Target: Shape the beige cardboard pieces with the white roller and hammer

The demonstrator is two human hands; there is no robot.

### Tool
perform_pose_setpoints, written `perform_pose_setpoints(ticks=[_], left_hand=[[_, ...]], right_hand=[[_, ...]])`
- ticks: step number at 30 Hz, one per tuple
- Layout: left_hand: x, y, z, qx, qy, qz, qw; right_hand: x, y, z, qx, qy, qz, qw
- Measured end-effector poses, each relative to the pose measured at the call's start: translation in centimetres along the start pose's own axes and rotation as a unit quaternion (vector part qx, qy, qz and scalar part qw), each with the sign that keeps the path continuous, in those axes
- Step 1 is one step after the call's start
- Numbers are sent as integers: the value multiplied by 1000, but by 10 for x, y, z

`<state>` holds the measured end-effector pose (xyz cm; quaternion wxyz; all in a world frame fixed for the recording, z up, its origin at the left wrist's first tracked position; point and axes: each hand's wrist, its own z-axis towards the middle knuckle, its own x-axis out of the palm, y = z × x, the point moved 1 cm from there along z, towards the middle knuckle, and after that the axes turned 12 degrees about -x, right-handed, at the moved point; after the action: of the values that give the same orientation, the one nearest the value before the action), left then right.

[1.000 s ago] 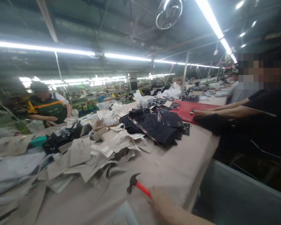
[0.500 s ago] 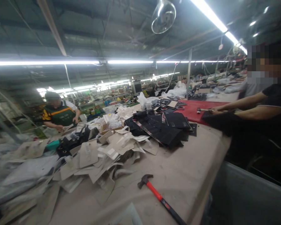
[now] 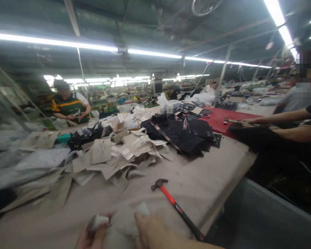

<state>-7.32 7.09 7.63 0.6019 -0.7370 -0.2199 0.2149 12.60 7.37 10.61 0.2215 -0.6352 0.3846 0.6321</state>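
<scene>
At the bottom edge, my left hand [image 3: 92, 235] is closed on one side of a pale beige piece [image 3: 120, 226] with whitish ends. My right hand [image 3: 154, 230] grips its other side, fingers curled over it. Motion blurs the piece, so its exact kind is unclear. Just to the right lies a claw hammer [image 3: 175, 205] with a red and black handle, touched by neither hand. Beyond my hands spreads a heap of beige panels [image 3: 101, 152] with straps.
Black fabric pieces [image 3: 181, 135] are piled mid-table, beside a red sheet [image 3: 219, 119]. At right, a co-worker's arms [image 3: 282, 119] reach over the table with a tool. Another person [image 3: 71, 107] stands at far left. A grey bin [image 3: 248, 214] is below the table edge.
Both my hands have come into view at the bottom with the pale piece. The view has tilted down, and the scene has shifted upward. The hammer still lies on the table.
</scene>
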Motion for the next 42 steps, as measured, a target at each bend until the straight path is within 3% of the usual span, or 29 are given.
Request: perform_pose_setpoints(ticks=[4, 8, 12, 17, 22, 27, 32, 38, 42], left_hand=[[4, 21, -19, 9, -9, -1, 1000], [12, 38, -19, 34, 21, 13, 999], [17, 40, -16, 85, 9, 62, 994], [23, 36, -18, 112, 24, 90, 989], [21, 24, -28, 135, 47, 131, 981], [26, 30, -30, 42, 85, 30, 995], [38, 46, -31, -3, 120, -1, 993], [48, 46, -31, -8, 146, -15, 989], [51, 60, -27, -9, 165, 1, 986]], right_hand=[[-1, 14, -24, 52, -21, 163, 985], [5, 5, -17, 97, -24, 265, 959], [7, -1, -13, 103, -39, 312, 944], [23, 7, -22, 99, -75, 313, 942], [32, 15, -25, 93, -106, 238, 961], [29, 14, -26, 74, -146, 216, 963], [40, 9, -24, 56, -102, 243, 963], [40, 12, -27, 20, -77, 262, 962], [42, 17, -27, -4, -63, 267, 962]])
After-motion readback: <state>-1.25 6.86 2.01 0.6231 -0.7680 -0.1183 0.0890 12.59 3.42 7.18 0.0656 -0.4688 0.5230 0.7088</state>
